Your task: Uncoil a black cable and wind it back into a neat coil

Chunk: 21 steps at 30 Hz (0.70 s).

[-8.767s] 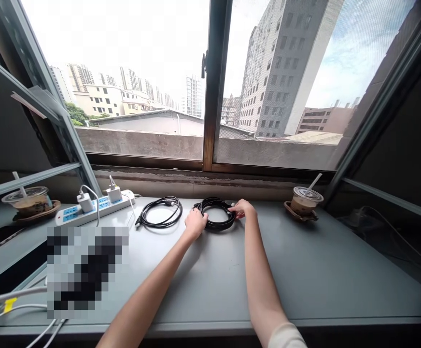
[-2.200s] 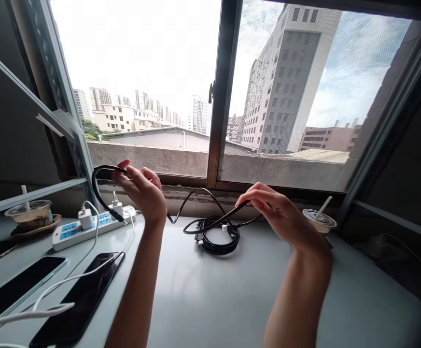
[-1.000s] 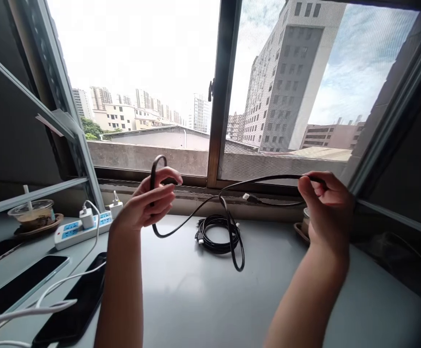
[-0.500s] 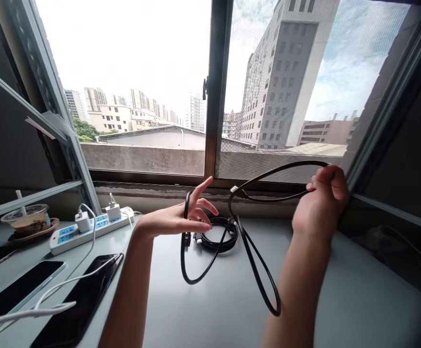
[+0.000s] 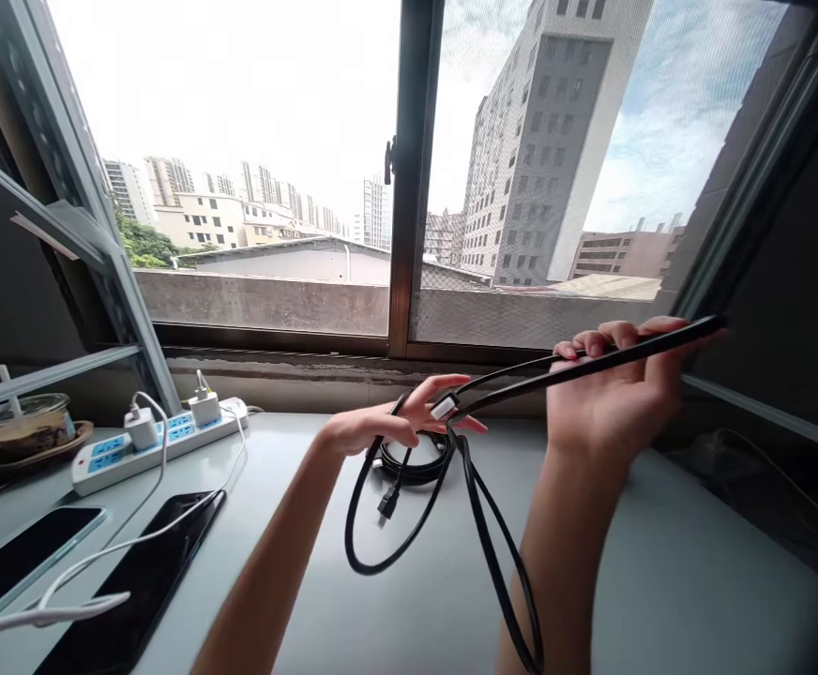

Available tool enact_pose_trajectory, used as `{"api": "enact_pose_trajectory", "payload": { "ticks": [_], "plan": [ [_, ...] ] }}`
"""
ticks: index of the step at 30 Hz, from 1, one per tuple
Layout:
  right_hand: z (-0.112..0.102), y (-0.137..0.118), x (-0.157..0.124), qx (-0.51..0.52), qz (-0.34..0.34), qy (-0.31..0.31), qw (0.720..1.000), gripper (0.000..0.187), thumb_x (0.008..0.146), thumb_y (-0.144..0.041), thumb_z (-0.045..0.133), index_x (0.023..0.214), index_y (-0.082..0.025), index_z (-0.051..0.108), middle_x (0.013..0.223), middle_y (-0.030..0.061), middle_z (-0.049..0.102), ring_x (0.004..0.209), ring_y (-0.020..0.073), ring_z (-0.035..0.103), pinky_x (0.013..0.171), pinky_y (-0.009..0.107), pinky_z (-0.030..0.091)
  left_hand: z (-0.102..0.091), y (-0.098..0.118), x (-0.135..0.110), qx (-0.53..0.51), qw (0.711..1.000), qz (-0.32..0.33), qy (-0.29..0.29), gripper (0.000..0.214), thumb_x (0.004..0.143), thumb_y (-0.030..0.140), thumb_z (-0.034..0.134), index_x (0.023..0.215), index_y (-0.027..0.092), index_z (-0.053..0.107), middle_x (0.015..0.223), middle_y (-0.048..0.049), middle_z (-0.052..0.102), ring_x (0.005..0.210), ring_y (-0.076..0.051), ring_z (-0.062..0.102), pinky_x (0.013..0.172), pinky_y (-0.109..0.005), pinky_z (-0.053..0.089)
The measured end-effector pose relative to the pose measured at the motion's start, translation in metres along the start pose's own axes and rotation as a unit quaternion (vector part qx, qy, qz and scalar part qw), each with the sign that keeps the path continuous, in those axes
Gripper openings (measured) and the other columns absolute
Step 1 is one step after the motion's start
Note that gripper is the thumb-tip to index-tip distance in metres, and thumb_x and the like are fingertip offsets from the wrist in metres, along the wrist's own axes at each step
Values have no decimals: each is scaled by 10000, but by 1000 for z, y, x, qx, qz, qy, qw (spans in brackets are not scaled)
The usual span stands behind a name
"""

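R hand [image 5: 613, 398] fingers curled round black cable [image 5: 514, 388], held up; L hand [image 5: 381, 429] fingers pinch its loops above table [image 5: 662, 562]; 2nd coil [image 5: 413, 466] behind.

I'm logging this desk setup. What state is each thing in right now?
Black cable: held up, gripped by left hand and right hand, loops hanging.
Coiled cable: wound up, lying on the table.
Power strip: two chargers plugged in.
Phones: lying flat, screens dark.
Cup: lid on, straw in.
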State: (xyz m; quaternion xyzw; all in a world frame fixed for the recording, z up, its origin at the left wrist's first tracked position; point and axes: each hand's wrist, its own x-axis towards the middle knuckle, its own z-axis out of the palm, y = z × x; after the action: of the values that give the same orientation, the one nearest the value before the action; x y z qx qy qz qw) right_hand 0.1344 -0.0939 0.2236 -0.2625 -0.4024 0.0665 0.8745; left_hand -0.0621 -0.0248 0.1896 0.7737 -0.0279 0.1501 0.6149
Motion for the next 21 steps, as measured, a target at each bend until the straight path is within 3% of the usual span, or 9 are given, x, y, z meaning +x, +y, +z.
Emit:
{"api": "enact_pose_trajectory", "payload": {
  "ticks": [3, 6, 9, 11, 15, 18, 19, 21],
  "plan": [
    [-3, 4, 1, -29, -34, 0, 999, 340, 884, -512, 238, 926, -308, 507, 716, -21, 123, 575, 151, 290, 549, 282, 360, 6, -25, 20, -64, 997, 5, 33, 559, 657, 183, 424, 1211, 234, 373, 1087, -72, 637, 1171, -250, 454, 1005, -408, 227],
    [-3, 9, 2, -51, -44, 16, 998, 402, 871, -578, 225, 918, -295, 507, 699, -26, 116, 553, 147, 278, 534, 279, 356, 16, -42, 36, -66, 997, -35, -6, 412, 669, 248, 427, 1074, 185, 474, 959, -88, 648, 1043, -275, 513, 953, -410, 275],
    [-4, 11, 3, -40, -35, 56, 997, 432, 855, -619, 252, 852, -271, 508, 682, -33, 117, 532, 137, 253, 515, 276, 339, 21, -41, 40, -38, 995, -82, -40, 291, 706, 324, 420, 905, 161, 557, 843, -81, 610, 888, -258, 533, 849, -380, 346],
    [-9, 10, 5, -27, -37, 91, 995, 398, 856, -603, 296, 832, -265, 505, 682, -35, 108, 527, 133, 224, 508, 277, 326, 17, -32, 34, -22, 994, -101, -32, 221, 698, 323, 454, 788, 160, 573, 765, -69, 564, 792, -229, 512, 787, -356, 361],
    [-40, 12, 16, 13, -57, 174, 983, 220, 835, -490, 464, 856, -280, 524, 691, -29, 136, 535, 128, 217, 513, 281, 306, -1, -8, 8, -46, 993, -76, 79, 201, 724, 328, 502, 777, 149, 577, 636, -17, 421, 569, -128, 325, 569, -298, 305],
    [-71, 19, 27, -52, -96, 233, 966, 190, 806, -463, 527, 834, -276, 548, 677, -13, 241, 559, 138, 307, 509, 301, 301, -12, 6, -12, 7, 980, -84, 179, 225, 795, 381, 546, 769, 159, 565, 559, 39, 273, 516, -89, 189, 474, -254, 173],
    [-80, 21, 29, -101, -97, 189, 972, 252, 824, -518, 474, 837, -279, 555, 668, -3, 298, 572, 154, 353, 501, 313, 310, -15, 9, -18, 50, 973, -95, 205, 250, 803, 403, 563, 757, 158, 564, 552, 41, 265, 515, -86, 194, 466, -250, 146],
    [-90, 23, 33, -189, -69, 40, 979, 348, 812, -600, 444, 857, -280, 576, 668, 17, 401, 589, 179, 432, 485, 332, 337, -21, 13, -28, 127, 954, -120, 244, 279, 788, 422, 608, 728, 154, 561, 560, 29, 303, 526, -85, 227, 456, -247, 110]
  ]
}}
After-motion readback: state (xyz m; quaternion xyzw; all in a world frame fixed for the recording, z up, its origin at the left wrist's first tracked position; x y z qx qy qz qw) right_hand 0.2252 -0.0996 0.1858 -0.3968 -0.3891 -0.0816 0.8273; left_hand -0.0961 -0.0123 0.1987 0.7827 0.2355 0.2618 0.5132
